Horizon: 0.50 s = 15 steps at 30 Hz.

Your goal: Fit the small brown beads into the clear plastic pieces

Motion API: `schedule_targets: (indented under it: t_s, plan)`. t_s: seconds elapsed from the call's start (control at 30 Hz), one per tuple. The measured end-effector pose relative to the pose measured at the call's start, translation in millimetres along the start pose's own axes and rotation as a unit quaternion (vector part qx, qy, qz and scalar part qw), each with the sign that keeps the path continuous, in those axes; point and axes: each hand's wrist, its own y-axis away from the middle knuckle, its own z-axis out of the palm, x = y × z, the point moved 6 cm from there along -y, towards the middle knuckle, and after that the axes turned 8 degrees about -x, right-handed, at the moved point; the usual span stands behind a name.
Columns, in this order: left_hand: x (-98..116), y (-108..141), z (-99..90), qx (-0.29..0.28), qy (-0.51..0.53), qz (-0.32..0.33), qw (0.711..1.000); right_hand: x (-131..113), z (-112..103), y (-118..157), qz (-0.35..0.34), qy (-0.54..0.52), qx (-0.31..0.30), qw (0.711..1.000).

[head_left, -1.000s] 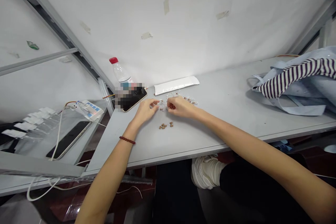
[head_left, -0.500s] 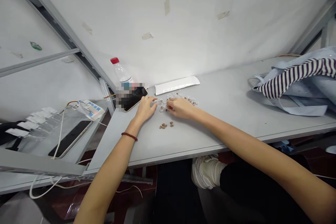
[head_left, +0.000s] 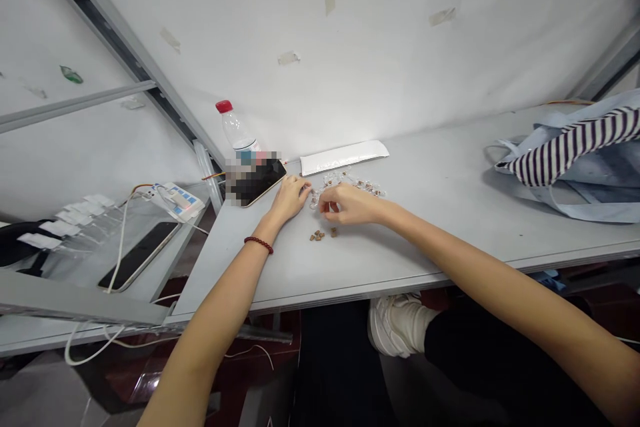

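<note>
Several small clear plastic pieces with brown bits in them (head_left: 373,187) lie in a loose heap on the grey table (head_left: 425,240). My right hand (head_left: 347,203) hovers at the heap's near side, thumb and index finger curved and apart, with nothing visible between them. My left hand (head_left: 291,197), a dark red bead bracelet on its wrist, rests at the heap's left end. Its fingers are loosely bent with a gap to the thumb, close to a clear piece (head_left: 314,199). Closer to me lie several small loose brown pieces (head_left: 317,235).
Behind the heap lies a long white packet (head_left: 345,156). A phone (head_left: 265,180) and a red-capped bottle (head_left: 237,133) are at the back left. A pale blue bag with a striped strap (head_left: 550,160) sits at right. A power strip (head_left: 179,201) and another phone (head_left: 137,257) occupy the lower left shelf.
My right hand has drawn back slightly from the heap toward the loose brown pieces, its thumb and index finger parting. My left hand stays beside the heap. The view has shifted a little.
</note>
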Motion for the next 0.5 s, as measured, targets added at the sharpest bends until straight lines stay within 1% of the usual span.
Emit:
schedule_targets:
  t_s: [0.1,0.2,0.3,0.4,0.5]
  plan:
    - [-4,3,-3.2,-0.003,-0.009,-0.014,1.0,2,3,1,-0.003,-0.032,-0.072,0.997]
    - [-6,8,-9.2,-0.003,-0.016,-0.029,0.999,4,5,3,0.006,-0.037,-0.115,0.993]
    - [-8,13,-17.0,0.012,-0.006,-0.054,0.998,4,2,4,0.011,-0.042,-0.12,0.992]
    - [-6,16,-23.2,0.027,0.005,-0.066,0.997,4,0,4,0.005,-0.052,-0.124,0.991]
    - [-1,17,-26.0,0.022,0.01,-0.067,0.997,4,3,3,-0.006,-0.061,-0.135,0.989]
